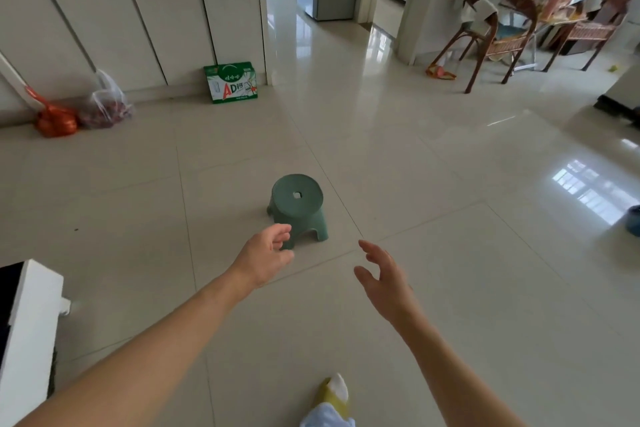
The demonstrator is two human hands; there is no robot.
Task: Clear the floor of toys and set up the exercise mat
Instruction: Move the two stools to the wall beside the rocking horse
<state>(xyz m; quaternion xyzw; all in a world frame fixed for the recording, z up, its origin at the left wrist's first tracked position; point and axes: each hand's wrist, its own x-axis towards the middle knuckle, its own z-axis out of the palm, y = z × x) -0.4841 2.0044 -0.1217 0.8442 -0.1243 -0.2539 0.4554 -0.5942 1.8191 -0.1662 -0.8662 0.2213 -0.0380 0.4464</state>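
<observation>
Reaching toward the green stool mid-floor, left hand and right hand have loosely spread fingers holding nothing; no mat is visible, so setup looks barely begun.

Bright, even daylight. Window glare reflects off the glossy floor at right. Shadows soft and faint. Wide-angle bending at edges; upper right corner motion-blurred.

Glossy, smooth tiles cover the floor, mirroring window light at right. The centre stool looks like matt green plastic, ridged on top. Upper right, chairs seem wooden, perhaps wicker-seated.
</observation>
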